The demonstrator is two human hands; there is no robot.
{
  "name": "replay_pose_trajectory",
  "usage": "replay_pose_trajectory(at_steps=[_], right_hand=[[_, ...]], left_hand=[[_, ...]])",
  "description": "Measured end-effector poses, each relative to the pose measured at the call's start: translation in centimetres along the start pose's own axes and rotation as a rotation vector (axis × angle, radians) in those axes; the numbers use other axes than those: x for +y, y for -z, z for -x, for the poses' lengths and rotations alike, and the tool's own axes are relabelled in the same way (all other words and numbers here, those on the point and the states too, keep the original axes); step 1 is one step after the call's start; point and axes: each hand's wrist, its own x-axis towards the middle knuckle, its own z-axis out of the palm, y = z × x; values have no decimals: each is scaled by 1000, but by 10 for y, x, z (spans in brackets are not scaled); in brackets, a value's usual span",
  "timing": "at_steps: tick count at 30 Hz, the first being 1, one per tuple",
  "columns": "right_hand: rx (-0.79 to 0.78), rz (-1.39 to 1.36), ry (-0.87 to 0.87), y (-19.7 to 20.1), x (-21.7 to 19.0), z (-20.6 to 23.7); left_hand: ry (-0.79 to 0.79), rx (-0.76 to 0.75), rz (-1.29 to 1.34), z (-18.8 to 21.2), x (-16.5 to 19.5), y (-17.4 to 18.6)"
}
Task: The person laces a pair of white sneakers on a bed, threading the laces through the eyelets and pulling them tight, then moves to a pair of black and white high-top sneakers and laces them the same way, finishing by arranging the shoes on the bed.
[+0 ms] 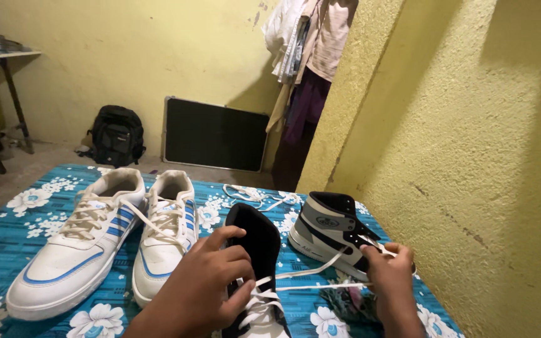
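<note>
The black high-top shoe stands between my hands at the near edge of the bed, toe toward me, its tall black tongue upright. My left hand is clamped around its collar and upper eyelets, fingers curled over the side. My right hand is pinched shut on the end of the white lace, which runs taut from the eyelets across to my fingertips.

Just past my right hand lies the matching grey, white and black high-top, tipped on its side near the yellow wall. A loose lace lies in a heap behind it. To the left sit two white sneakers with blue stripes, side by side on the floral bedsheet.

As I judge it, the lace could pull out of an eyelet if I tug too hard, or come out uneven. The shoe could also tip if my left hand loosens.
</note>
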Motion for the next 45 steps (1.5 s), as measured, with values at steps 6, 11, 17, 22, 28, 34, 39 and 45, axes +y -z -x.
replay_pose_trajectory(at_steps=[6, 11, 17, 22, 28, 34, 39, 45], right_hand=[[-718, -727, -107, 18, -20, 7], [-818, -862, -77, -14, -42, 56], [-831, -433, 84, -55, -58, 108], [-810, -157, 295, -74, -52, 126], [-715, 361, 622, -83, -54, 141], [-723, 607, 973, -90, -62, 152], [-683, 727, 1043, -93, -59, 157], [-661, 658, 1054, -93, -58, 156]], left_hand=[[-137, 430, -110, 6, 10, -3], [-71, 448, -31, 4, 18, -4], [226, 143, -9, 1, 9, 17], [315, -70, 17, 2, 8, 26], [322, -118, 131, 3, 4, 27], [311, -120, 156, 1, 1, 26], [310, -110, 125, 2, 1, 25], [287, -76, 130, 2, 3, 25]])
